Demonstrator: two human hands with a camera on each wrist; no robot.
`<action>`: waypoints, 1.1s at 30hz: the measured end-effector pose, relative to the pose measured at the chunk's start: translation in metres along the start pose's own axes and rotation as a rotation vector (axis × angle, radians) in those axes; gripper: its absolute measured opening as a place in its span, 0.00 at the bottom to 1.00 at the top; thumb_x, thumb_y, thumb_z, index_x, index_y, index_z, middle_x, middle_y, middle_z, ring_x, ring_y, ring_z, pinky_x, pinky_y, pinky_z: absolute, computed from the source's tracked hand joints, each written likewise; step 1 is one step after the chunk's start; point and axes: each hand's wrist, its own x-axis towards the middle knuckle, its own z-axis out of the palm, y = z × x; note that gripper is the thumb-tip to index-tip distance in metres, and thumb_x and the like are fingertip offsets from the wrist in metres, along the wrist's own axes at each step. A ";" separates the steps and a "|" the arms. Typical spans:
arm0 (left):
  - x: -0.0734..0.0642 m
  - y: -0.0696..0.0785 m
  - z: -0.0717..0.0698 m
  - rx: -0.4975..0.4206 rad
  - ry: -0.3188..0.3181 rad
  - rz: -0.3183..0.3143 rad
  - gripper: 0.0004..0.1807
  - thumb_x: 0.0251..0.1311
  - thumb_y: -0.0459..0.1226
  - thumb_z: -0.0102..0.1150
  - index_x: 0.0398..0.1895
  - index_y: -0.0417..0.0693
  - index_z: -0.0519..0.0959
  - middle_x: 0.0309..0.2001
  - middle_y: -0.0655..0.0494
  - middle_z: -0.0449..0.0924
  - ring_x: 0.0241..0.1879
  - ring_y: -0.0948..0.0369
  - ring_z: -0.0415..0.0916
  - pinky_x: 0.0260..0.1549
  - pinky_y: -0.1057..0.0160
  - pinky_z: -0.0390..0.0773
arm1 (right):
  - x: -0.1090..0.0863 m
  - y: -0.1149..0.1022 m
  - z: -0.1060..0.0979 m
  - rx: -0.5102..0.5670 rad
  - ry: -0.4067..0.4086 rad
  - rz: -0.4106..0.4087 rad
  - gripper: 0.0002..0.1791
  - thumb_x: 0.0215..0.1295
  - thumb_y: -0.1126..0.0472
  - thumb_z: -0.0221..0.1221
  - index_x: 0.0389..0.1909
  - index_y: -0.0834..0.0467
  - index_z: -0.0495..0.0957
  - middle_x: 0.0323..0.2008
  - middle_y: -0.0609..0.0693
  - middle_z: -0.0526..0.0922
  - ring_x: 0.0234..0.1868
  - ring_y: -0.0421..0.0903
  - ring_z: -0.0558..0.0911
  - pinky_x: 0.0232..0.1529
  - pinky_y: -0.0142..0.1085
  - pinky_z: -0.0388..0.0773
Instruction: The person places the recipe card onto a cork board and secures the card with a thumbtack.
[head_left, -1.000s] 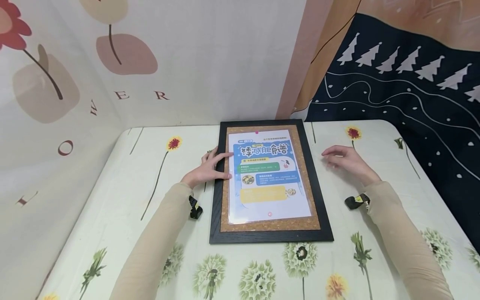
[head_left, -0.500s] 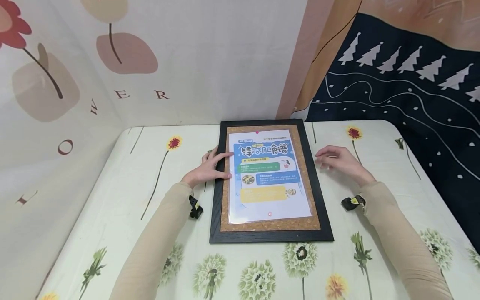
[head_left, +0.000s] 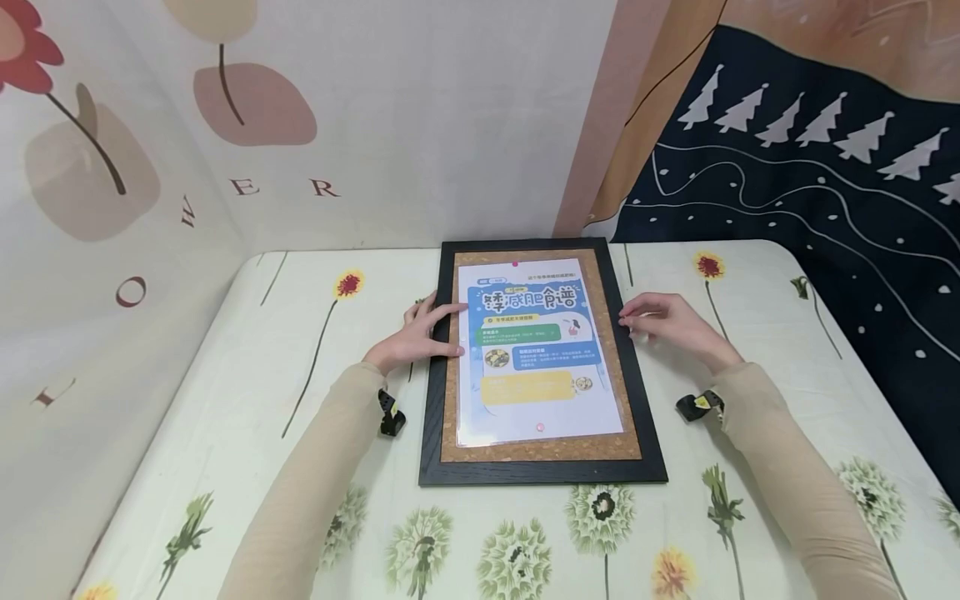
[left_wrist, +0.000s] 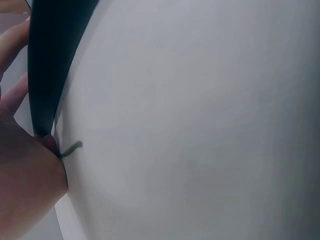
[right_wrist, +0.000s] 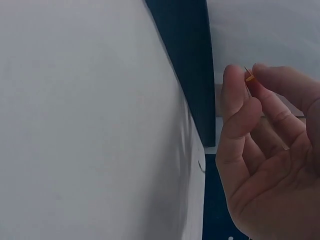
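Note:
A corkboard (head_left: 630, 450) with a black frame lies on the table. Pinned on it is a laminated poster (head_left: 517, 421) with blue, green and yellow blocks, with one pink pushpin (head_left: 515, 264) at its top and another pushpin (head_left: 540, 427) at its bottom. My left hand (head_left: 411, 337) rests on the board's left edge, thumb and index finger stretched over the black frame (left_wrist: 52, 60). At the right edge, my right hand (head_left: 671, 323) pinches a small pushpin (right_wrist: 249, 78) between its fingertips. In the right wrist view its thin metal point and an orange-yellow bit show; the fingers hide the rest.
A white tablecloth (head_left: 300, 500) printed with flowers covers the table. A pale printed curtain (head_left: 412, 125) hangs behind and to the left, and a dark curtain with white trees (head_left: 787, 183) on the right. Each wrist wears a small black camera (head_left: 392, 417).
My right hand has moved left across the table to the board's right edge, pushpin between its fingers. The left hand and the corkboard have stayed in place.

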 end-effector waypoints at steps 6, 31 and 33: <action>0.000 0.000 0.000 -0.006 0.001 -0.007 0.44 0.53 0.51 0.69 0.73 0.67 0.60 0.76 0.53 0.21 0.71 0.46 0.18 0.59 0.27 0.41 | 0.003 -0.001 0.004 -0.018 -0.016 0.013 0.15 0.69 0.59 0.58 0.50 0.65 0.78 0.49 0.61 0.77 0.39 0.49 0.79 0.34 0.36 0.77; -0.002 0.003 0.000 -0.023 0.003 -0.021 0.43 0.53 0.50 0.68 0.73 0.67 0.59 0.76 0.52 0.21 0.71 0.47 0.18 0.59 0.28 0.42 | 0.015 -0.007 0.020 -0.069 -0.074 -0.087 0.10 0.66 0.65 0.61 0.45 0.64 0.82 0.44 0.57 0.82 0.41 0.50 0.76 0.40 0.33 0.73; -0.002 0.002 0.000 -0.023 0.003 -0.022 0.43 0.53 0.50 0.68 0.73 0.67 0.60 0.76 0.52 0.21 0.71 0.47 0.19 0.59 0.28 0.42 | 0.015 -0.006 0.021 -0.074 -0.073 -0.099 0.09 0.66 0.66 0.60 0.44 0.64 0.82 0.43 0.57 0.83 0.42 0.50 0.76 0.40 0.33 0.72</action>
